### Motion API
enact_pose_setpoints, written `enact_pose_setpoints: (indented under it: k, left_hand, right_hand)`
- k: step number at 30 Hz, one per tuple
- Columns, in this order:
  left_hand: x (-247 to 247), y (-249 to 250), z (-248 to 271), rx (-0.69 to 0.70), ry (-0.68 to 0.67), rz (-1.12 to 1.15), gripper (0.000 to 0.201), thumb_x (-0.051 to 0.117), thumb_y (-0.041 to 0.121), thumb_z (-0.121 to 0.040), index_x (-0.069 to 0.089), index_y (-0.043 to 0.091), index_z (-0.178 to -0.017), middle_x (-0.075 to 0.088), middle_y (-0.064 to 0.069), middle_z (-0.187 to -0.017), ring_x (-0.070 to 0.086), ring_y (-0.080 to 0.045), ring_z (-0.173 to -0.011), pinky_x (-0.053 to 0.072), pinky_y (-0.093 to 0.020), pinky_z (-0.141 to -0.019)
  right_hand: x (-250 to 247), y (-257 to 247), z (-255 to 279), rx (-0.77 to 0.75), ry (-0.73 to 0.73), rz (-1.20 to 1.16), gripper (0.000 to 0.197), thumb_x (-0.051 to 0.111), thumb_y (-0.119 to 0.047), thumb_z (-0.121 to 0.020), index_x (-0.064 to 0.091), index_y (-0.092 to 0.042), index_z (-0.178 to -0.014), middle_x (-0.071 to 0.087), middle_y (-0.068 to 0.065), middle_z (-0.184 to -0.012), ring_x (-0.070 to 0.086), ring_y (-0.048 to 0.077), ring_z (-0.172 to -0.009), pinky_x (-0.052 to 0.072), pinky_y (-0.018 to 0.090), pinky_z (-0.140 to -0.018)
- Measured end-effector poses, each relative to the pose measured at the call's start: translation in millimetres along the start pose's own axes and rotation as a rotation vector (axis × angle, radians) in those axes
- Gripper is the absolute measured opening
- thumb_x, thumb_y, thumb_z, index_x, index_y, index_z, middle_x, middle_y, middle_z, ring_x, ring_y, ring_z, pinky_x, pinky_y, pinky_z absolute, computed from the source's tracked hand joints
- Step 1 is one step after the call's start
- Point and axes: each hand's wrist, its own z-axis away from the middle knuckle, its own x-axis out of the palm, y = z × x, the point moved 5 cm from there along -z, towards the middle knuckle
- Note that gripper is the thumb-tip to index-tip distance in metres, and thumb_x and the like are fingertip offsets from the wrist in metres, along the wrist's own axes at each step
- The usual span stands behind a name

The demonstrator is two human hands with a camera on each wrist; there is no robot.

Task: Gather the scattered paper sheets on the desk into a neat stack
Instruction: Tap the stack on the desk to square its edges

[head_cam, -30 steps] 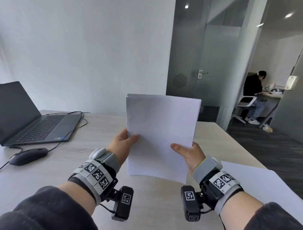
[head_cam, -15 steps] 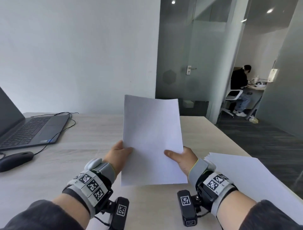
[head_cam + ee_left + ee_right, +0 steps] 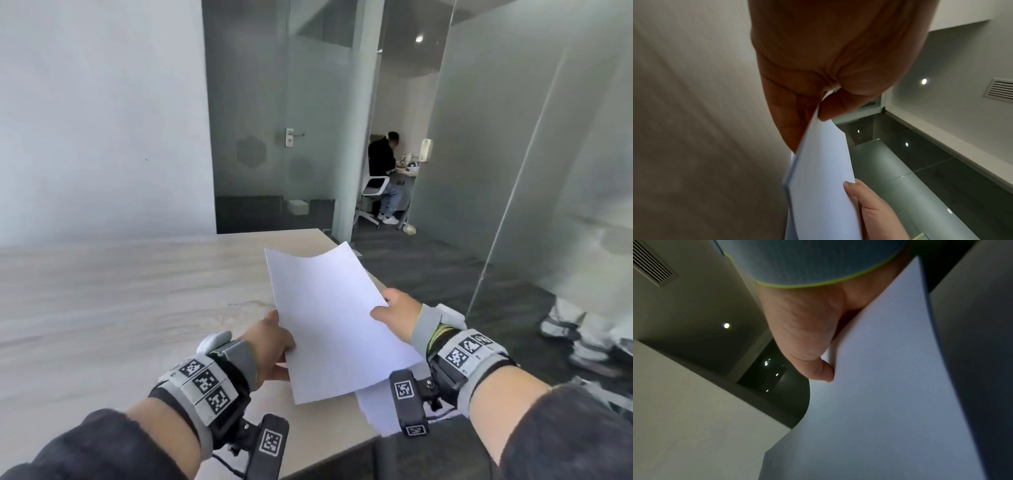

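Note:
I hold a thin stack of white paper sheets (image 3: 334, 318) by both side edges, low over the right end of the desk (image 3: 137, 291). It is tilted and its far edge curls. My left hand (image 3: 274, 344) grips the left edge; in the left wrist view its thumb pinches the sheets (image 3: 822, 178). My right hand (image 3: 394, 313) grips the right edge, thumb on top. In the right wrist view that hand (image 3: 807, 337) holds the paper (image 3: 879, 402) from the side. Another white sheet (image 3: 375, 409) lies on the desk, partly hidden under the held stack and my right wrist.
The desk's right edge (image 3: 371, 274) runs just beside the held sheets, with dark floor beyond. A person (image 3: 383, 171) sits at a far desk behind glass partitions. At the right edge, someone's shoes (image 3: 565, 325) stand on the floor.
The view has swung right, so the laptop and mouse have left the picture. The stack has gone from upright to tilted low and moved right, over the sheet lying at the desk's right end.

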Motion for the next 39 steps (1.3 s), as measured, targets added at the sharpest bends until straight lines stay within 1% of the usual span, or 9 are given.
enact_pose_setpoints:
  k: [3, 6, 9, 17, 20, 25, 33, 36, 39]
  left_hand:
    - [32.7, -5.6, 0.5, -0.076, -0.102, -0.001, 0.046, 0.040, -0.010, -0.088, 0.065, 0.013, -0.119, 0.073, -0.018, -0.107, 0.075, -0.034, -0.082, 0.062, -0.048, -0.068]
    - [52.7, -10.0, -2.6, -0.122, -0.168, -0.099, 0.032, 0.057, 0.008, -0.092, 0.068, 0.013, -0.121, 0.071, -0.011, -0.121, 0.073, -0.029, -0.094, 0.059, -0.039, -0.063]
    - [56.8, -8.7, -8.9, -0.128, -0.087, -0.106, 0.030, 0.068, 0.020, -0.090, 0.068, 0.012, -0.118, 0.059, -0.008, -0.130, 0.064, -0.025, -0.101, 0.054, -0.034, -0.057]
    - [75.7, -4.0, -28.1, -0.182, -0.010, -0.056, 0.022, 0.071, 0.021, -0.089, 0.066, 0.017, -0.110, 0.059, -0.007, -0.125, 0.055, -0.021, -0.108, 0.055, -0.040, -0.066]
    - [84.3, -1.4, -36.4, -0.191, 0.003, -0.081, 0.018, 0.069, 0.022, -0.091, 0.066, 0.018, -0.108, 0.062, -0.005, -0.120, 0.057, -0.018, -0.099, 0.055, -0.040, -0.068]
    - [100.4, 5.3, -47.1, -0.182, -0.003, -0.165, 0.016, 0.069, 0.027, -0.091, 0.070, 0.017, -0.104, 0.063, -0.003, -0.122, 0.059, -0.021, -0.103, 0.053, -0.037, -0.069]
    - [140.9, 5.6, -50.9, -0.172, -0.065, -0.236, 0.018, 0.068, 0.028, -0.089, 0.070, 0.020, -0.105, 0.059, 0.000, -0.121, 0.068, -0.018, -0.100, 0.054, -0.033, -0.060]
    - [143.1, 3.3, -51.4, -0.156, -0.070, -0.210, 0.015, 0.067, 0.028, -0.092, 0.065, 0.022, -0.105, 0.060, -0.003, -0.120, 0.068, -0.021, -0.100, 0.052, -0.033, -0.059]
    - [135.7, 2.1, -58.5, -0.135, -0.032, -0.119, 0.025, 0.067, 0.025, -0.094, 0.062, 0.018, -0.117, 0.061, -0.005, -0.113, 0.065, -0.024, -0.088, 0.049, -0.033, -0.060]
  right_hand:
    - [-22.3, 29.5, 8.0, 0.046, -0.005, 0.084, 0.012, 0.061, -0.017, -0.086, 0.058, -0.027, -0.092, 0.061, -0.002, -0.078, 0.054, 0.021, -0.064, 0.039, 0.027, -0.055]
    - [-40.5, 58.1, 19.8, 0.169, 0.038, 0.209, 0.023, 0.067, -0.025, -0.081, 0.046, -0.023, -0.071, 0.046, -0.001, -0.061, 0.043, 0.020, -0.051, 0.032, 0.027, -0.049]
    - [-48.1, 88.3, 25.7, 0.233, -0.057, 0.462, 0.033, 0.065, -0.057, -0.071, 0.057, -0.029, -0.088, 0.065, -0.006, -0.084, 0.066, 0.021, -0.077, 0.050, 0.033, -0.072]
    - [-71.2, 155.8, 13.0, 0.333, 0.002, 0.403, 0.091, 0.057, -0.094, -0.045, 0.055, -0.045, -0.122, 0.057, -0.008, -0.128, 0.061, 0.018, -0.111, 0.046, 0.037, -0.101]
    - [-70.1, 164.3, 11.9, 0.358, -0.052, 0.250, 0.100, 0.068, -0.079, -0.058, 0.051, -0.026, -0.141, 0.054, -0.001, -0.142, 0.053, 0.021, -0.129, 0.038, 0.034, -0.110]
    - [-74.1, 173.9, 24.0, 0.508, -0.092, 0.043, 0.056, 0.060, -0.057, -0.089, 0.060, -0.016, -0.126, 0.061, 0.006, -0.127, 0.056, 0.025, -0.104, 0.042, 0.035, -0.092]
    - [-99.8, 194.0, 18.4, 0.384, 0.030, -0.107, 0.054, 0.070, -0.041, -0.055, 0.069, 0.000, -0.089, 0.064, 0.010, -0.083, 0.061, 0.026, -0.076, 0.045, 0.033, -0.075]
    - [-111.8, 170.3, 22.4, 0.256, 0.125, -0.093, 0.022, 0.068, -0.021, -0.078, 0.058, -0.001, -0.075, 0.048, 0.009, -0.069, 0.043, 0.023, -0.063, 0.033, 0.031, -0.060]
    - [-114.2, 145.4, 25.9, 0.117, 0.176, -0.176, 0.026, 0.060, -0.031, -0.072, 0.064, -0.005, -0.075, 0.056, 0.015, -0.069, 0.049, 0.022, -0.065, 0.038, 0.033, -0.064]
